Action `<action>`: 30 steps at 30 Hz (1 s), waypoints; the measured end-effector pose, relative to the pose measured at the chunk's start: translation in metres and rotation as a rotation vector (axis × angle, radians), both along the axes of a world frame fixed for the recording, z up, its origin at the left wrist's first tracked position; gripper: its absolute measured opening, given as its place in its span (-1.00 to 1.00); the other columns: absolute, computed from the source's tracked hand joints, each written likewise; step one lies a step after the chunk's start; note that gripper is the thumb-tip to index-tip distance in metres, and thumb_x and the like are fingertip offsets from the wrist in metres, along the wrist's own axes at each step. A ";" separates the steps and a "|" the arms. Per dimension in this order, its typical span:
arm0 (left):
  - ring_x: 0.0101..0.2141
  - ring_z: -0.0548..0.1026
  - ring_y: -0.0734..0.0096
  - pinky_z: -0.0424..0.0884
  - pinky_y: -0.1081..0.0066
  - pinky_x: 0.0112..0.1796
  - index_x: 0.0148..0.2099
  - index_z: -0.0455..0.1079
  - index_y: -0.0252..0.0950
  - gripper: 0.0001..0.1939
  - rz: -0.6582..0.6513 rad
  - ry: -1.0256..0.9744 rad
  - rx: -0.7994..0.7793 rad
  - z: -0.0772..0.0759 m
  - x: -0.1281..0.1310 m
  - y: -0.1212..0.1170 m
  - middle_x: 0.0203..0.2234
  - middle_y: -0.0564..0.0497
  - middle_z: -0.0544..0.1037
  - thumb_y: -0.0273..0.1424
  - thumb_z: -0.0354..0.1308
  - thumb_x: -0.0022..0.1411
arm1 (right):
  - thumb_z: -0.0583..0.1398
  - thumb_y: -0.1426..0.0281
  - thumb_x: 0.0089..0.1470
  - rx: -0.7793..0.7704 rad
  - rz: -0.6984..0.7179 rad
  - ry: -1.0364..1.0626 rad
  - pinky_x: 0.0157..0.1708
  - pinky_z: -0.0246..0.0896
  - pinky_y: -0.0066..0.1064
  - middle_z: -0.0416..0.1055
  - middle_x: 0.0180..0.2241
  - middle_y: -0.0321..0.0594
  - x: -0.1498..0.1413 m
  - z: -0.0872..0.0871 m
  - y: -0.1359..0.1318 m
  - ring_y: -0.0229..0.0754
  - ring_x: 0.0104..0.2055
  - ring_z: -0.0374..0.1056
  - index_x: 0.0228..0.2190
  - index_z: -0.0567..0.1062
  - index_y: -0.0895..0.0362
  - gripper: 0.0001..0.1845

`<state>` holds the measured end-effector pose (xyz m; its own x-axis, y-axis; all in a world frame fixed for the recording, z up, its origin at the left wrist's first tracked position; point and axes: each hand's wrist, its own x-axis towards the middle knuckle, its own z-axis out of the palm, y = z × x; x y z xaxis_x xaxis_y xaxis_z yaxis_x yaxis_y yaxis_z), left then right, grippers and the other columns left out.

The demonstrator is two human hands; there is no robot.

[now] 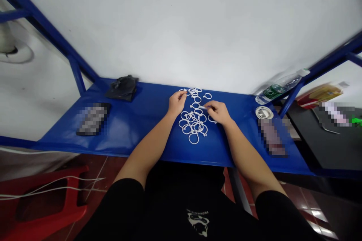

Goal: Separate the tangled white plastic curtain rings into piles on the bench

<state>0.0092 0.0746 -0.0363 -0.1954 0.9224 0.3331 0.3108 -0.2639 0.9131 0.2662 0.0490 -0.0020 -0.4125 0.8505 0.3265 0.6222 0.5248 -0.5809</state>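
Several thin white rings with small eyelets, like curtain rings, lie in a loose heap on the blue tabletop, with others strung out toward the wall. My left hand is at the left of the far rings, fingers pinched together; a ring shows right by its fingertips, but I cannot tell whether it is held. On the other side of the rings, my right hand is closed on a white ring seen nearly edge-on. One more ring lies partly hidden below that hand.
At the left are a crumpled black plastic bag and a blurred-out dark object. On the right stand a water bottle, a white roll and another blurred-out item. Blue frame bars flank the table; a red stool is below.
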 end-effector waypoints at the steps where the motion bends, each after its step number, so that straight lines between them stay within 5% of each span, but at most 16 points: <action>1: -0.29 0.60 0.36 0.50 0.39 -0.20 -0.01 0.64 -0.25 -0.75 0.009 0.015 0.012 0.000 0.000 -0.001 -0.16 -0.05 0.70 -0.36 0.17 0.39 | 0.15 0.32 0.20 0.024 0.008 -0.031 -0.10 0.42 -0.26 0.66 -0.19 -0.16 0.000 0.001 -0.001 -0.07 -0.21 0.54 -0.22 0.64 0.06 -0.75; 7: -0.37 0.57 0.41 0.50 0.40 -0.20 -0.11 0.66 -0.24 -0.76 0.002 0.115 0.010 0.006 0.005 -0.008 -0.18 0.00 0.70 -0.51 0.17 0.32 | 0.13 0.28 0.30 0.091 -0.192 -0.044 0.02 0.44 -0.17 0.64 -0.03 -0.10 0.007 -0.012 0.016 0.00 -0.03 0.55 -0.03 0.64 0.07 -0.65; 14: -0.15 0.63 0.31 0.50 0.35 -0.04 -0.16 0.67 -0.22 -0.68 -0.070 0.226 0.059 0.004 0.005 -0.009 -0.18 0.01 0.69 -0.59 0.10 0.30 | 0.11 0.26 0.37 -0.039 -0.187 -0.218 0.30 0.30 -0.08 0.41 0.33 -0.17 0.003 -0.019 0.030 0.02 0.35 0.35 0.25 0.48 -0.01 -0.52; 24: -0.17 0.64 0.29 0.50 0.33 0.00 -0.25 0.68 -0.22 -0.67 -0.113 0.278 -0.022 0.011 0.005 -0.013 -0.22 0.03 0.71 -0.58 0.08 0.25 | 0.19 0.30 0.33 -0.080 -0.248 -0.359 -0.04 0.39 -0.30 0.62 -0.06 -0.10 -0.002 -0.012 0.024 -0.02 -0.02 0.53 0.16 0.56 0.08 -0.58; 30: -0.19 0.64 0.26 0.49 0.33 -0.05 -0.33 0.66 -0.22 -0.66 -0.181 0.346 -0.061 0.015 0.006 -0.013 -0.28 0.04 0.72 -0.56 0.05 0.23 | 0.12 0.30 0.40 -0.088 -0.240 -0.420 -0.06 0.37 -0.29 0.59 -0.01 -0.09 -0.004 -0.008 0.021 0.00 0.02 0.52 0.09 0.61 0.02 -0.64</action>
<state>0.0153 0.0612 -0.0214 0.0859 0.9519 0.2940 0.5564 -0.2906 0.7784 0.2622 0.0700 -0.0105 -0.2819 0.9546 0.0965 0.9096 0.2979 -0.2896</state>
